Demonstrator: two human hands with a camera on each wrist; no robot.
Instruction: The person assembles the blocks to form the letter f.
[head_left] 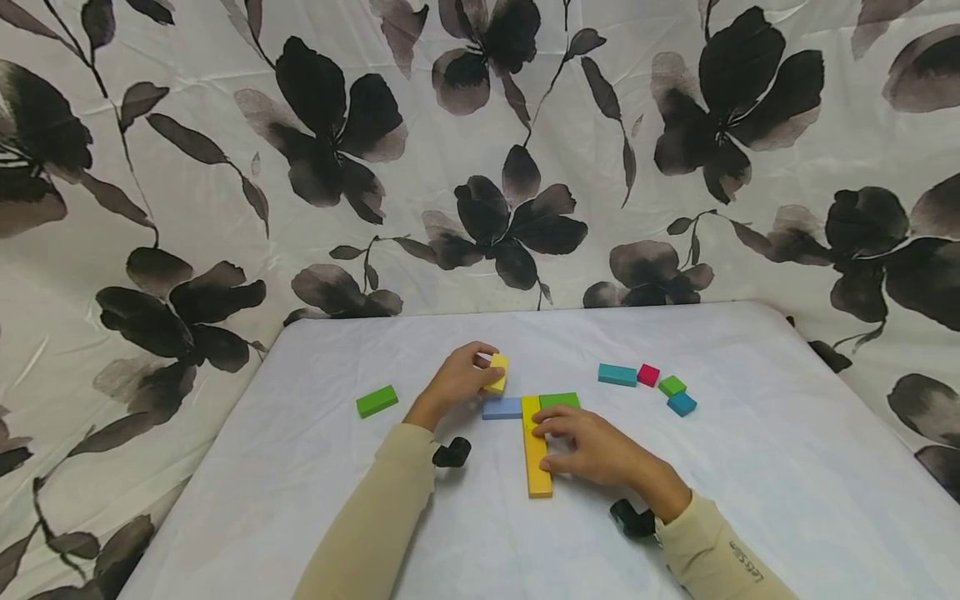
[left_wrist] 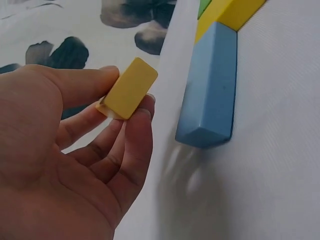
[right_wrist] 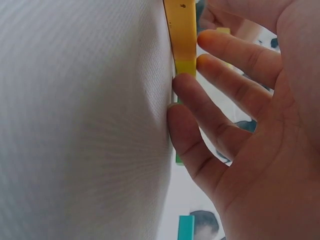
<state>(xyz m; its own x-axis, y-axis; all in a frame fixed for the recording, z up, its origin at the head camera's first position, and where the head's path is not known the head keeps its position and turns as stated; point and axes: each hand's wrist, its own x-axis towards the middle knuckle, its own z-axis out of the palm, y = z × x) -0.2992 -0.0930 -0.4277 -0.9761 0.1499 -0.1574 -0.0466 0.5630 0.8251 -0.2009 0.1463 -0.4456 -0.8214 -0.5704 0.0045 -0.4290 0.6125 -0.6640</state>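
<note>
My left hand (head_left: 453, 383) pinches a small yellow block (left_wrist: 131, 89) between thumb and fingertips, raised off the table. Beside it lies a blue block (head_left: 501, 408), its end against a long yellow strip (head_left: 537, 467). Whether that strip is one piece or two I cannot tell. A green block (head_left: 559, 400) adjoins the strip's far right side, partly behind my right hand (head_left: 600, 448). The fingers of that hand are spread and gently bent, with the fingertips touching the strip in the right wrist view.
Another green block (head_left: 377, 402) lies alone to the left. At the back right are a teal block (head_left: 617, 375), a red block (head_left: 648, 375), a small green block (head_left: 672, 386) and a small blue block (head_left: 682, 404). A white cloth (head_left: 315, 508) covers the table, with a floral curtain (head_left: 420, 125) behind.
</note>
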